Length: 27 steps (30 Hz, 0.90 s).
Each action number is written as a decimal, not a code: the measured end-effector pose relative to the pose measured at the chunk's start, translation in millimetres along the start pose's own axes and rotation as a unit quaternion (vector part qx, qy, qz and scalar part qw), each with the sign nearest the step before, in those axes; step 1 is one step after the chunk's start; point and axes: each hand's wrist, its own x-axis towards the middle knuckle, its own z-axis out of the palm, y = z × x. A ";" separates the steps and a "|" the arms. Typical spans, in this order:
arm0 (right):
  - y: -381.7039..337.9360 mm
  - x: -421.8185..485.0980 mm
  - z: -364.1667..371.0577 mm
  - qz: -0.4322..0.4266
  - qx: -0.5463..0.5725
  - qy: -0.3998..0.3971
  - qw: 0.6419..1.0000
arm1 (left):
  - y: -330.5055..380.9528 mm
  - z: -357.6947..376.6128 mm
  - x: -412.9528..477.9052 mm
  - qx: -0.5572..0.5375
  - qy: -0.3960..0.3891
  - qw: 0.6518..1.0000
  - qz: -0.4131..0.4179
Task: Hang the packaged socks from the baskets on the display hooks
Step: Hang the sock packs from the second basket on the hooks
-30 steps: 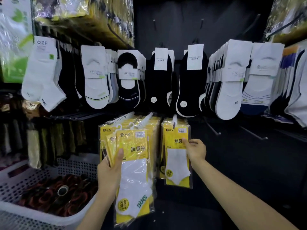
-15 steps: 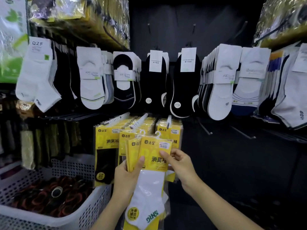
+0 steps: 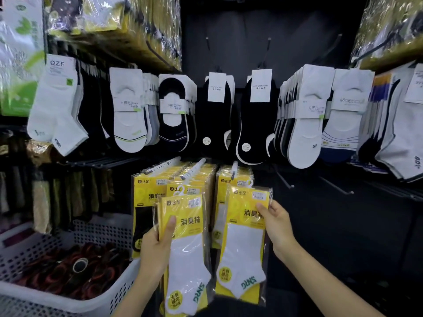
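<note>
While the left hand (image 3: 155,245) grips a fanned stack of yellow sock packs (image 3: 186,234) low in the centre of the frame, thumb laid across the front, the right hand (image 3: 277,223) pinches a single pack (image 3: 243,245) by its upper right corner. That single pack hangs just right of the stack. Its top edge overlaps the foot of the hung packs (image 3: 223,186) on the rightmost of three loaded hooks.

The step in hand looks to be threading this pack onto that hook (image 3: 234,167), whose pale tip pokes out just above it. To do it well, raise the pack until its small white hanger loop (image 3: 250,183) is level with the tip. Keep the pack square to the hook, not tilted, and slide it straight back. A one-corner grip lets the film swing and the wrapper looks slick, so a steady wrist should help.

The white basket (image 3: 121,287) sits at lower left, beside the left forearm.

The loop lies against packs of the same colour, so I cannot tell whether it is clear of the hook. The right fingers behind the pack are hidden. The number of packs in the stack cannot be counted. The basket is cut off by the bottom and left edges, and its contents read only as dark red and black rolls. The shelves at upper left and upper right blur into glare
</note>
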 end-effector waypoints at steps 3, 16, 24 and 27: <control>-4.9 17.7 10.0 -0.034 -0.040 -0.010 0.999 | 2.2 -3.0 3.5 0.008 0.007 1.000 0.003; 33.6 61.0 20.3 0.030 -0.151 0.095 0.983 | 0.4 -7.6 6.6 -0.006 0.016 1.000 -0.015; 33.2 7.2 16.4 0.054 -0.106 -0.052 0.992 | -8.6 9.1 1.2 -0.050 -0.027 0.998 -0.024; 24.2 -16.0 28.3 0.066 -0.084 -0.165 0.981 | -3.8 22.6 -3.1 -0.075 -0.042 0.995 -0.044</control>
